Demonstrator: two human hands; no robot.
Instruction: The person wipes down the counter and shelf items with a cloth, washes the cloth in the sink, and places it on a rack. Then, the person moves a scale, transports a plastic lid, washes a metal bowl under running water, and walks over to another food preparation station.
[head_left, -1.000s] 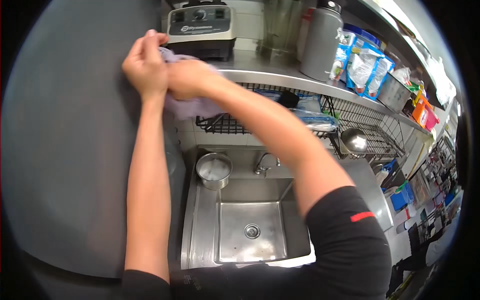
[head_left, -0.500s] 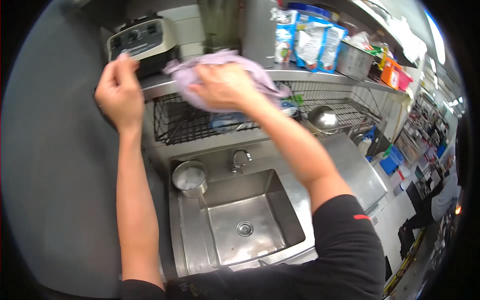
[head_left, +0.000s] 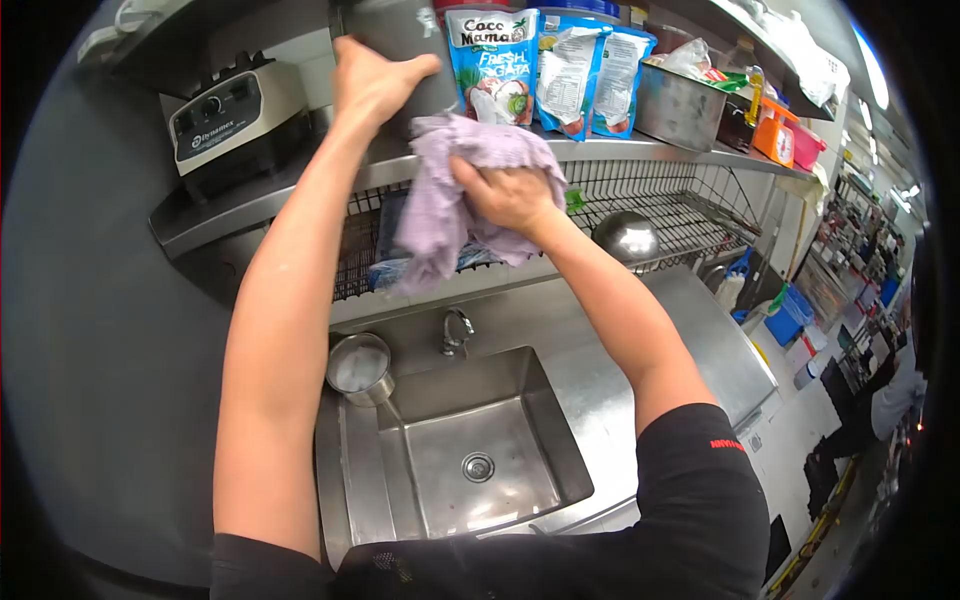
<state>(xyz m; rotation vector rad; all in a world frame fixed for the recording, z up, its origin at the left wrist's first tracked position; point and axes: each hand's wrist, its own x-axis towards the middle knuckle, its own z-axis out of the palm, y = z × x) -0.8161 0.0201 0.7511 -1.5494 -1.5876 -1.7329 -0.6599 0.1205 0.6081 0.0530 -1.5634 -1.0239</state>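
Two grips, upper centre: left hand (head_left: 376, 84) curled partway round grey bottle (head_left: 430, 97), seemingly steadying it; right hand (head_left: 512, 196) clutching lilac cloth (head_left: 438, 185).

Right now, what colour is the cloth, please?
The cloth is pale purple; the head view shows it best.

The grey bottle (head_left: 400, 40) runs out past the top edge, and the left hand (head_left: 372, 88) covers part of its side; how firmly that hand touches it cannot be told. The lilac cloth (head_left: 435, 195) hides some of the right hand's (head_left: 512, 200) fingers and part of the wire rack (head_left: 690, 212). Small print on the turned pouches (head_left: 572, 82) is unreadable. A distant person (head_left: 895, 395) is indistinct.
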